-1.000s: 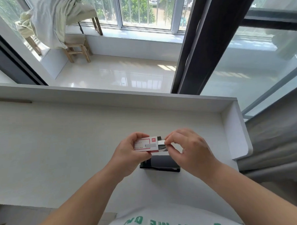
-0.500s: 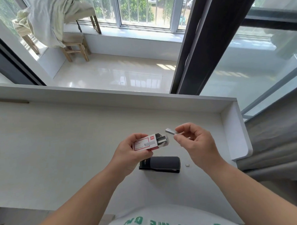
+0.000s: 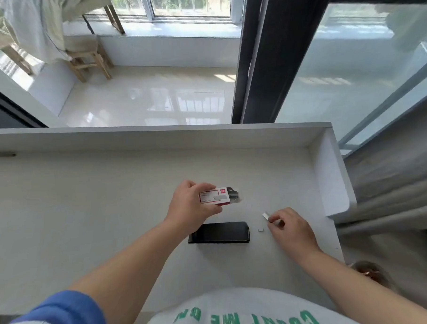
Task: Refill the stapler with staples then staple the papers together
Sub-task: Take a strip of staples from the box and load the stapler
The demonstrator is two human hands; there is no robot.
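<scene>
My left hand (image 3: 188, 207) holds a small red and white staple box (image 3: 215, 196) above the desk, its inner tray with grey staples (image 3: 233, 194) slid partly out on the right. My right hand (image 3: 290, 228) is low over the desk to the right, pinching a short silver strip of staples (image 3: 266, 216) between thumb and fingers. A black stapler (image 3: 221, 232) lies closed on the white desk (image 3: 87, 216) between and just below the two hands. A tiny loose bit of staples (image 3: 260, 230) rests on the desk right of the stapler. No papers are in view.
The desk has a raised white back rim (image 3: 157, 137) and a raised right side wall (image 3: 330, 178). Beyond it a dark door frame (image 3: 271, 54), glass panels and a tiled balcony with a wooden stool (image 3: 88, 59). A grey curtain (image 3: 392, 190) hangs at right.
My right hand pulled a staple strip out of the box, then moved down and right toward the desk beside the stapler. My left hand lifted the box slightly up and left.
</scene>
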